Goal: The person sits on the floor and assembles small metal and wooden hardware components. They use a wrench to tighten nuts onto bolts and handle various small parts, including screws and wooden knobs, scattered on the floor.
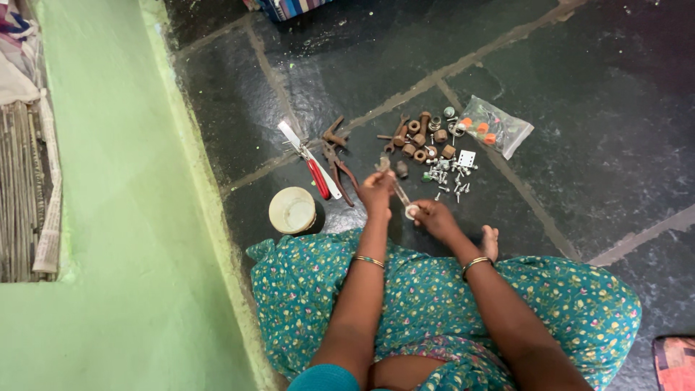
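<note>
Rusty metal nuts [418, 141], shiny screws [447, 176], glossy dark stone floor [594, 123].

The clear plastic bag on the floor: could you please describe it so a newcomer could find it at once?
Start from the dark stone floor in front of the seated person. Beyond the scatter of rusty nuts and small silver screws, on its far right edge, lies the plastic bag. It alone is transparent, with orange pieces inside.

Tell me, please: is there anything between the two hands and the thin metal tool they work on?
Nothing visible. The left hand grips the upper end of the thin metal tool, and the right hand pinches a small round silvery piece at its lower end. The rusty nuts and screws lie apart, farther out on the dark floor.
</note>
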